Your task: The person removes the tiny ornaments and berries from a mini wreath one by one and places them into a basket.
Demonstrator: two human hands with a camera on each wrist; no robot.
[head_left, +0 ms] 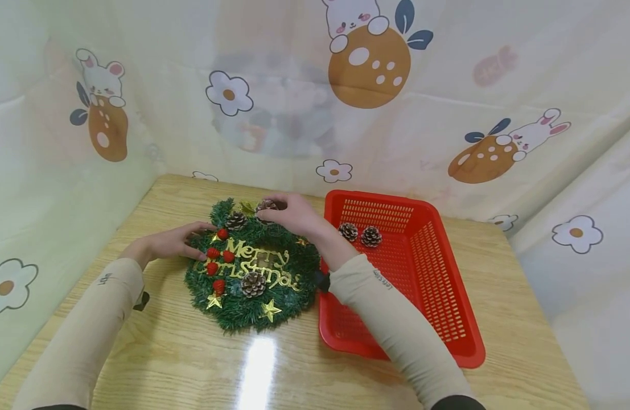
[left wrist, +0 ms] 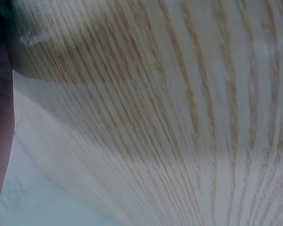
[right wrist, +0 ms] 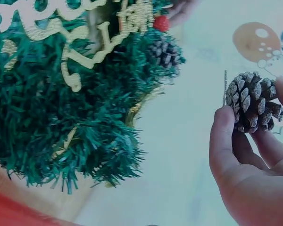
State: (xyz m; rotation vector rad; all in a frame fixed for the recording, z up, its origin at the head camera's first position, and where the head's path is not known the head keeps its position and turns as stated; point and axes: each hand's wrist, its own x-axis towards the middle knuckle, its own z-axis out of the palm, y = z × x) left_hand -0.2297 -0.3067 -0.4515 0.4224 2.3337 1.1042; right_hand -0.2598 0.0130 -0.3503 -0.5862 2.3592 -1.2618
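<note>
A green Christmas wreath [head_left: 245, 316] lies on the table with gold "Merry Christmas" lettering [head_left: 260, 259], red berries, gold stars and pine cones on it. Between thumb and fingers my right hand [head_left: 296, 215] holds a pine cone [right wrist: 253, 102] over the wreath's far side. A thin wire sticks out of this cone in the right wrist view, where cone and wreath stand apart. On the wreath's left edge rests my left hand [head_left: 173, 242], thumb and fingers spread and fairly straight. Only a sliver of that hand [left wrist: 1, 108] shows in the left wrist view.
Right of the wreath stands a red plastic basket [head_left: 450, 256] with two pine cones [head_left: 359, 234] inside, and my right forearm crosses above it. A patterned curtain [head_left: 284, 131] hangs behind the wooden table [head_left: 192, 364] and along its sides.
</note>
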